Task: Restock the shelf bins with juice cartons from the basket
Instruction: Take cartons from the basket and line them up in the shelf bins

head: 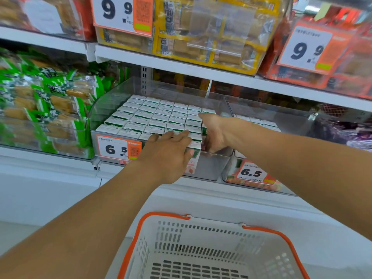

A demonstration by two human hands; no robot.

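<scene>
1. The bin (211, 166), a clear hard-plastic tray with a curved left wall, sat on the white shelf (60, 168) and served as landmark; nearly all of it was packed with cartons (153, 117), small square-topped boxes in tight rows with white and green tops.
2. At the bin's front right corner a gap remained, and there the last carton (194, 156) stood against the front wall, its side showing white and pale red through the plastic.
3. The left hand (168, 153) lay over the bin's front edge, fingers straight and together, pressing on the front-row tops and the last carton.
4. The right hand (214, 133) reached into the bin's right end, thumb up, fingers curled down behind the last carton; whether they gripped it could not be told.
5. On the bin's front stuck a glossy orange-and-white tag (118, 148) reading 6.5.
6. Right of the bin stood a second bin (291, 125), with fewer cartons.
7. Left of the bin lay green packs (50, 101) in crinkled film.
8. Above the bin, a higher shelf held yellow packs (211, 37).
9. Below the bin, the basket (201, 248), white slotted plastic with orange handles, showed no cartons.
</scene>
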